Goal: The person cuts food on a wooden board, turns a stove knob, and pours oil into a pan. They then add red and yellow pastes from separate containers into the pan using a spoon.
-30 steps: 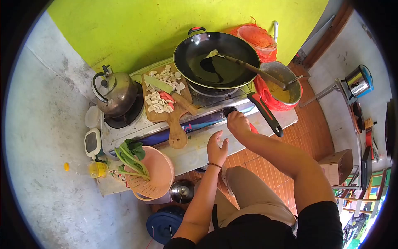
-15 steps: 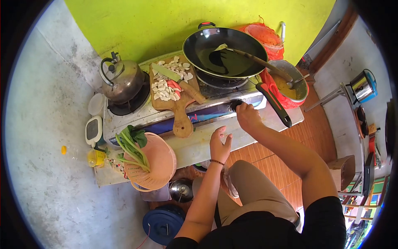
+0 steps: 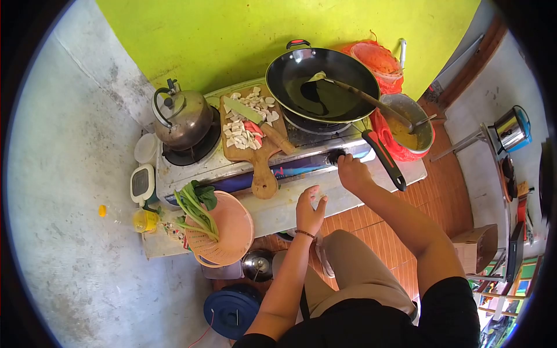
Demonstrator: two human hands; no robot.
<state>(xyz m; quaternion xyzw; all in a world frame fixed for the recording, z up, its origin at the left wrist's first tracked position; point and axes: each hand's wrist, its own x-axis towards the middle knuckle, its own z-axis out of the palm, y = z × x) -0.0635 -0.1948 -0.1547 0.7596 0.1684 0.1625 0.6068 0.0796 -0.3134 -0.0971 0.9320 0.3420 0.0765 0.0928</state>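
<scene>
Two-burner stove (image 3: 232, 168) on a low pale surface (image 3: 278, 211) against a green wall; two hands in view, both the person's own. One black knob (image 3: 335, 156) on the stove's front panel, below the right burner: small, round, dark, partly covered by fingers. Right hand (image 3: 352, 172) is on it, grip closed around the knob. Left hand (image 3: 309, 210) rests at the front edge of the surface, fingers loosely spread, grip apart and holding nothing; a thin bracelet at that wrist. One black wok (image 3: 322, 84) on the right burner, a little oil in its bottom, one dark spatula (image 3: 325, 87) lying in it with its handle running out to the right; the wok's own black-and-red handle (image 3: 383, 159) points toward the person, just beside the right hand. One metal kettle (image 3: 181, 116) on the left burner. One wooden cutting board (image 3: 255, 145) between the two burners, carrying a heap of pale slices, a few red pieces and one green-bladed knife (image 3: 243, 110). One metal bowl (image 3: 409, 124) of yellow liquid right of the wok, a spoon in it. One pink colander (image 3: 229, 232) at the left end of the surface, holding leafy greens (image 3: 194, 206). One blue lid (image 3: 232, 310) on the floor below.
</scene>
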